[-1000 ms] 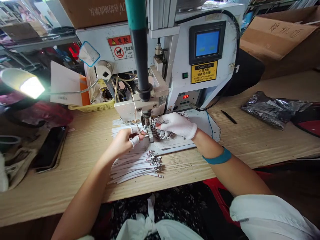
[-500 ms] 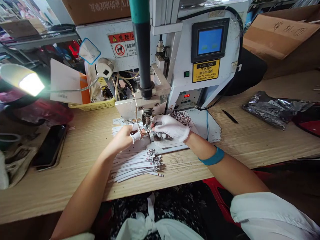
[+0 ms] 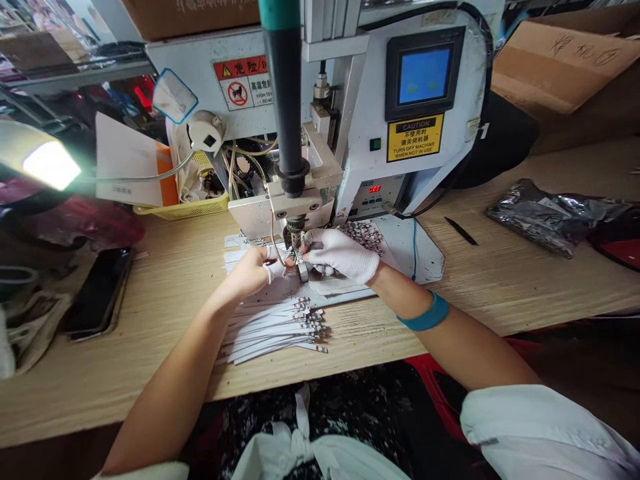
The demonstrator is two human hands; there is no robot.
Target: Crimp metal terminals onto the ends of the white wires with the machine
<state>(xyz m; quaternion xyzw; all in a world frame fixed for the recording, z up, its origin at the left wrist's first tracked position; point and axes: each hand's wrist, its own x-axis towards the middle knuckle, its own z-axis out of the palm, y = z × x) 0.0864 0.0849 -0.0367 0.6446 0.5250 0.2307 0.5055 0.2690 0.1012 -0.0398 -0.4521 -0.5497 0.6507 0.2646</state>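
Observation:
My left hand, with white covers on some fingers, is closed in a pinch just left of the tip of a soldering machine. Its fingertips meet a small metal holder under the tip; what they hold is too small to make out. From the right, my right hand in a white glove pinches at the same spot, its grasp hidden by the fingers. Nearer me lies a pile of white flat strips with small metal parts at their right ends. More white strips lie behind my left hand.
Many small dark-and-white parts lie behind my right hand on the machine's base. A phone and a lit lamp are at left. Black tweezers and a silver bag lie at right. A yellow basket stands behind.
The view has shifted slightly. Both hands stay at the holder under the machine's tip, with the left fingers only slightly changed in pose.

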